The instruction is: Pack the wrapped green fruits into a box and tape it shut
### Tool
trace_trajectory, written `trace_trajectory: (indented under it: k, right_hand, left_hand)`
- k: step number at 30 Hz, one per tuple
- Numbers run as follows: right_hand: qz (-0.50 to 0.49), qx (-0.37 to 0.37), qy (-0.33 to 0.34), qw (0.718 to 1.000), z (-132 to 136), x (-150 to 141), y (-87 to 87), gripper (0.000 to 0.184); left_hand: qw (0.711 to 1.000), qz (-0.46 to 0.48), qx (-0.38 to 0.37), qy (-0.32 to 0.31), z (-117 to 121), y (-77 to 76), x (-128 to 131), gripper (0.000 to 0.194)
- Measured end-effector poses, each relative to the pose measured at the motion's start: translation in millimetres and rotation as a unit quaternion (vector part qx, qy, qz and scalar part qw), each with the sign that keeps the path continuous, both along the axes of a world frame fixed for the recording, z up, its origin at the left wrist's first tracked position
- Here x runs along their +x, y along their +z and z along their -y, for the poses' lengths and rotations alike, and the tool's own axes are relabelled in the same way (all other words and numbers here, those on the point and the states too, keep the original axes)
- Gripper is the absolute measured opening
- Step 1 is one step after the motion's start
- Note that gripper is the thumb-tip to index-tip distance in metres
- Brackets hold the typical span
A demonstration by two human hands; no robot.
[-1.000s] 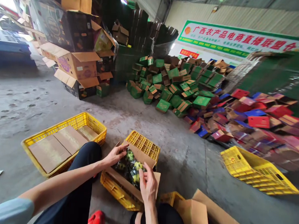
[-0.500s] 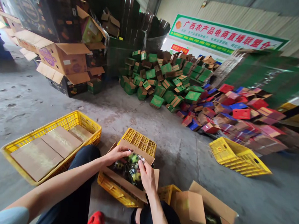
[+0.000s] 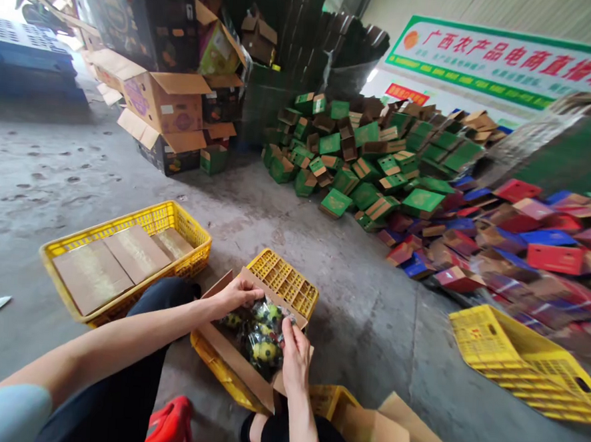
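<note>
Between my hands is a clear plastic bag (image 3: 266, 344) of round yellow-green and black things, whose kind I cannot make out. It is at the mouth of an open cardboard box (image 3: 237, 363) set on an upturned-looking yellow crate (image 3: 285, 284). My left hand (image 3: 238, 296) is closed, pinching the bag's upper left edge between thumb and fingers. On the other side, my right hand (image 3: 294, 354) grips the bag's right edge. More similar wrapped pieces show in the box, below my left hand.
To the left, a yellow basket (image 3: 201, 245) holds several closed cardboard boxes (image 3: 138, 255). Another open carton (image 3: 387, 440) stands at lower right, near my knee. A yellow crate (image 3: 517, 368) lies on the right. Green boxes (image 3: 337, 202) and red boxes (image 3: 553, 258) are heaped behind.
My view has turned left, so the background has slid right. Both hands keep hold of the bag, and its yellow-green contents show more clearly between them.
</note>
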State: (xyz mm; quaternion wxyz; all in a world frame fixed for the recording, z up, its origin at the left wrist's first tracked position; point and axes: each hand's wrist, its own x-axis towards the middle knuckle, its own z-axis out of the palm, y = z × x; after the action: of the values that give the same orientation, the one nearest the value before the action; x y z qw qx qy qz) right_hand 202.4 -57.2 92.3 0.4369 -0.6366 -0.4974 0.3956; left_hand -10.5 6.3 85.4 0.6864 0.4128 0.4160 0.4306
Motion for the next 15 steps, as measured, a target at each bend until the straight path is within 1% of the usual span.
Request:
trace_trajectory:
  k: [3, 6, 11, 15]
  right_hand:
    - [-0.007, -0.013, -0.009, 1.000, 1, 3, -0.4, 0.061]
    - [-0.005, -0.024, -0.010, 1.000, -2, 4, -2.7, 0.064]
    - [0.007, -0.013, -0.035, 0.999, -9, 4, -5.3, 0.061]
    - [-0.002, 0.004, -0.076, 0.997, -9, 4, -6.3, 0.054]
  left_hand:
    - [1.000, 0.008, -0.017, -0.026, 4, 0.1, 5, 0.059]
    - [0.998, 0.021, -0.032, -0.046, 7, -4.5, 6, 0.059]
    - [0.998, 0.032, -0.048, 0.002, 5, -11.6, 7, 0.060]
    - [0.998, 0.034, -0.060, 0.007, -2, -10.9, 7, 0.062]
